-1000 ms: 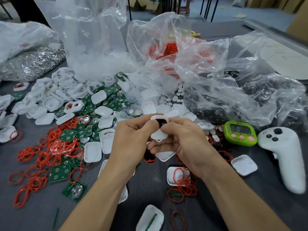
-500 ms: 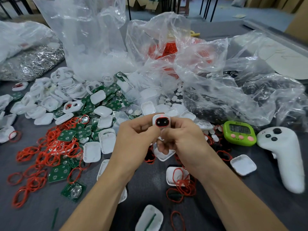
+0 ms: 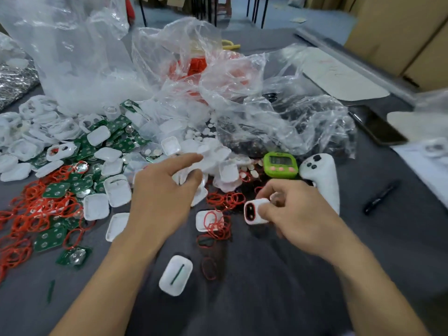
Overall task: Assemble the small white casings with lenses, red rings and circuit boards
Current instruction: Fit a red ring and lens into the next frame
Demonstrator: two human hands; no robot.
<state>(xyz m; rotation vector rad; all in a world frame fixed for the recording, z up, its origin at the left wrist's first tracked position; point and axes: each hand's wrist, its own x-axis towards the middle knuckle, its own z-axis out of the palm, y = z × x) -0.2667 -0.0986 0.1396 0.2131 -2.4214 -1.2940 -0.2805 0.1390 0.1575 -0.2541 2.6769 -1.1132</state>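
Note:
My right hand (image 3: 291, 217) pinches an assembled white casing (image 3: 254, 211) with a red ring round its dark two-hole face, low over the grey table and right of centre. My left hand (image 3: 162, 190) hovers empty, fingers loosely spread, over the heap of white casing halves (image 3: 116, 187). Green circuit boards (image 3: 52, 238) and loose red rings (image 3: 36, 209) lie scattered to the left. More red rings (image 3: 218, 226) sit on a casing half between my hands. Small white round lenses (image 3: 198, 135) lie near the plastic bags.
Crumpled clear plastic bags (image 3: 230, 93) of parts fill the back of the table. A green timer (image 3: 280, 164) and a white controller (image 3: 322, 175) stand at the right, beyond them a black pen (image 3: 380, 197) and a dark phone (image 3: 378, 127). One casing half (image 3: 175, 275) lies near the front.
My hands have parted. The right hand carried the assembled casing down and to the right; the left hand let go and moved left over the casing pile. The camera view shifted right.

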